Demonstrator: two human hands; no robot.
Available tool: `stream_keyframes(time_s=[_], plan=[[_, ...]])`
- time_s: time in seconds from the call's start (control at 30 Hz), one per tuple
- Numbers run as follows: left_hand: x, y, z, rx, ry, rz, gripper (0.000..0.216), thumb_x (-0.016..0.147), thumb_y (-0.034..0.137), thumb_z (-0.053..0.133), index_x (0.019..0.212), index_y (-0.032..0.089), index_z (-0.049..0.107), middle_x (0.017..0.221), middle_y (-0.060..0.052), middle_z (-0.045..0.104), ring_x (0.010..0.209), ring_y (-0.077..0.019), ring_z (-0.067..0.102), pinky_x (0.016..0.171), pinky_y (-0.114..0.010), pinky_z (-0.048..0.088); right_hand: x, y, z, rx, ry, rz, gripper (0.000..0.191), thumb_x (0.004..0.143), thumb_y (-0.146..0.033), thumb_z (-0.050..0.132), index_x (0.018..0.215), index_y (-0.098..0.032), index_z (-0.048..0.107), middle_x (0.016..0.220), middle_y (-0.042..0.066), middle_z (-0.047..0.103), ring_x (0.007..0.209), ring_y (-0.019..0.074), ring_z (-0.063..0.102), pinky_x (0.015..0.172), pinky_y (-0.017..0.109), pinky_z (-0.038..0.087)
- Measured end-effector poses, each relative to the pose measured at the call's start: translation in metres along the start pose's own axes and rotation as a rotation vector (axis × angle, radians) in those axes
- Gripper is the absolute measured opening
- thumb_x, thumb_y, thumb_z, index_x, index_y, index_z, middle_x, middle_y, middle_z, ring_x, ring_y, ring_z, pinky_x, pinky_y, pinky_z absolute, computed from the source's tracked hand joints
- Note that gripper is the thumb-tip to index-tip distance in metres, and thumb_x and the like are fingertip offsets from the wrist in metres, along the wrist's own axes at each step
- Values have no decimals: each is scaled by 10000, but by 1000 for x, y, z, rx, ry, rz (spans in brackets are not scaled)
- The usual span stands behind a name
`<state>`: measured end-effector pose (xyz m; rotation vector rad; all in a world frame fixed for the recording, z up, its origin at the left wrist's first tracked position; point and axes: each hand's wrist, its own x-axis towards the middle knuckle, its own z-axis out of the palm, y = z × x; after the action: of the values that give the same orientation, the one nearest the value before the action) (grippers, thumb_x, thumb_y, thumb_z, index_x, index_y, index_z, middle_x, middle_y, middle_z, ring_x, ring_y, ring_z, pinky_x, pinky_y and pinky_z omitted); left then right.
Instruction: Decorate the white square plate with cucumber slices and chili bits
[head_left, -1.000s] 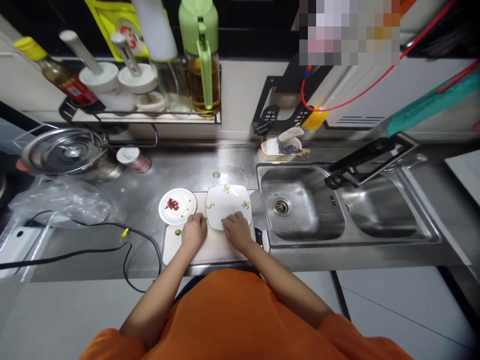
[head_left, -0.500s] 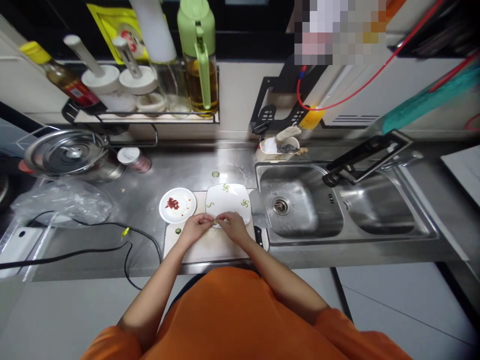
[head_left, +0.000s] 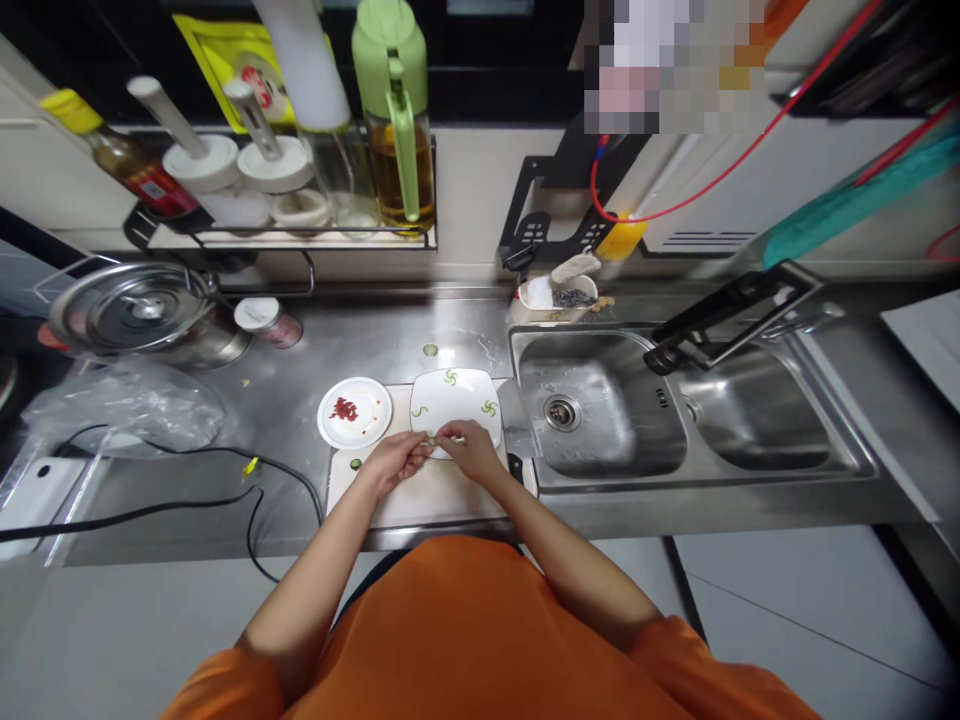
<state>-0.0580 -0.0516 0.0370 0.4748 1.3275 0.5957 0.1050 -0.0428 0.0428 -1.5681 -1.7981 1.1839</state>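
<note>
Over the near edge of a square white plate [head_left: 457, 395], my left hand [head_left: 396, 464] pinches a small green cucumber slice [head_left: 432, 440] in its fingertips. My right hand [head_left: 472, 452] has its fingertips closed at the same slice, from the other side. Thin green cucumber strips [head_left: 451, 377] lie curled in swirls on the plate. The plate stands on a pale cutting board [head_left: 420, 500]. A dark green cucumber end [head_left: 355, 464] sits at the board's left. Left of the square plate, a round white plate [head_left: 326, 415] holds chopped red pieces [head_left: 345, 408].
A knife [head_left: 519, 420] lies at the board's right side, beside the double sink [head_left: 600, 400]. Another cucumber slice [head_left: 430, 350] is on the steel counter behind. Leftward are a black cable [head_left: 292, 470], a plastic bag [head_left: 135, 405] and a lidded pot [head_left: 142, 310]. Bottles stand on a shelf [head_left: 300, 237] above.
The fingers of my left hand have loosened and turned a little, so more of them shows. My right hand has shifted slightly. The slice stays between them; the plates have not moved.
</note>
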Motion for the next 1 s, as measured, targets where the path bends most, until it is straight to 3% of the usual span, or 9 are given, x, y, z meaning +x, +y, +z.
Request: stream_keyframes(time_s=[0.13,0.27,0.4,0.57,0.77,1.0], plan=[[4,6,2,-210,-47,-91,195,671,199,689,810,100,593,671,-34,617,487,-29,500,417,-115,336,4,2,-1,-14,-10,-5,123,792,-243,576,722,-198,666,732,-8,666,774,134,544,746,252,362],[10,11,0,-198,15,-56,242,594,157,727,796,108,604,545,11,558,447,-36,478,390,-120,293,10,4,1,-40,5,-1,137,801,-250,568,713,-196,657,709,-16,658,747,126,540,738,246,357],[19,13,-6,-4,96,48,345,541,253,760,834,103,653,526,8,564,433,-47,455,381,-148,248,18,5,7,-66,1,49,140,793,-242,560,699,-192,651,690,-22,652,711,121,542,717,240,357],[34,17,-16,247,175,185,294,552,238,715,819,115,695,569,-5,616,495,-73,499,483,-188,369,34,7,17,-89,-35,130,121,764,-226,561,693,-194,653,683,-21,653,676,123,555,652,225,360],[53,27,-27,580,244,280,229,626,260,663,829,165,714,639,-7,670,552,-100,553,561,-207,416,53,8,25,-149,-48,192,144,771,-239,540,696,-192,653,714,1,668,676,134,564,601,224,356],[64,39,-29,723,277,322,179,649,246,652,804,188,719,721,-10,701,617,-120,592,600,-217,432,66,10,35,-197,-22,233,140,780,-216,531,714,-191,651,753,8,677,713,141,577,626,228,367]])
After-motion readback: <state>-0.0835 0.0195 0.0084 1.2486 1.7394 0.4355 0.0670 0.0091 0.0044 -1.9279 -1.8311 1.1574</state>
